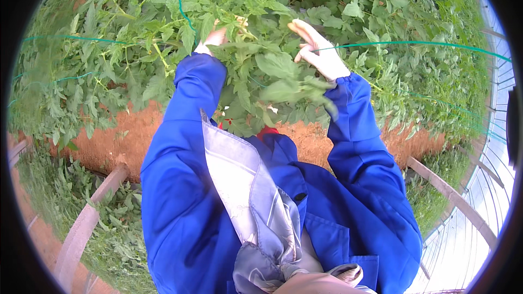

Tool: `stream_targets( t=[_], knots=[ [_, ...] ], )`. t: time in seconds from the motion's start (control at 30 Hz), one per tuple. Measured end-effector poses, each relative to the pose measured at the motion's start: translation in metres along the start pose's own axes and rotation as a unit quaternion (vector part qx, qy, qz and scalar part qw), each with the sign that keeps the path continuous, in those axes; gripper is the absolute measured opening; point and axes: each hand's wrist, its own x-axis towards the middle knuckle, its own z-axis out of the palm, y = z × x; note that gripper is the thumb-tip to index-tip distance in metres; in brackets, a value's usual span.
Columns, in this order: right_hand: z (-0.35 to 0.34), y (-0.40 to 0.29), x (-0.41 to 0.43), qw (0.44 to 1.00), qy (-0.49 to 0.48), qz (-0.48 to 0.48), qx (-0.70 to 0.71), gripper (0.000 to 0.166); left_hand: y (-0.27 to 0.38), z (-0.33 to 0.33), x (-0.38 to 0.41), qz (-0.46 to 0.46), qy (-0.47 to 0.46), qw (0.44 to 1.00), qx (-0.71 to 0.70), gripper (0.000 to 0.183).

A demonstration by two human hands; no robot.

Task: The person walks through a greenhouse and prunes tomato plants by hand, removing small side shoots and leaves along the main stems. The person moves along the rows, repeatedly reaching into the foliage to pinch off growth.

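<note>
My left hand [215,37] reaches in among the tomato plants [241,4], partly covered by leaves. Its fingers are close to a stem [247,32], but whether they grip it is hidden. To the right, my right hand [318,51] is raised over the foliage with fingers apart. A taut green twine [408,43] meets it near the thumb and runs off to the right; I see no firm grip on it. Between my forearms a leafy shoot [282,85] is blurred by motion. Another green twine [179,2] comes down from above beside my left hand.
Reddish bare soil [135,136] lies below the plants. Pale posts or beams slant at lower left [88,220] and lower right [453,198]. A ribbed greenhouse wall [470,232] curves along the right. More twine [75,38] crosses the plants at left. A scarf [261,196] hangs at my chest.
</note>
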Motion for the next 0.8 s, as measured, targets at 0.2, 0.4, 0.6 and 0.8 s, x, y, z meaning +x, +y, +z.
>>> stream_targets(
  t=[0.2, 0.4, 0.6, 0.8],
  knots=[
    [0.018, 0.026, 0.002, 0.939, -0.211, -0.137, 0.235, 0.038, 0.02, -0.018, 0.038, 0.019, -0.252, 0.868, 0.427, 0.056],
    [0.018, 0.009, -0.011, 0.958, 0.239, -0.08, 0.139, 0.064, 0.033, 0.124, 0.034, -0.128, 0.015, 0.948, 0.292, 0.047],
    [0.054, -0.005, -0.026, 0.977, 0.049, 0.155, -0.136, 0.053, 0.008, 0.251, 0.026, -0.101, 0.202, 0.937, 0.267, 0.035],
    [0.048, -0.013, -0.025, 0.962, 0.205, -0.062, 0.168, 0.071, -0.021, 0.273, 0.027, -0.156, -0.087, 0.952, 0.247, 0.03]
  ],
)
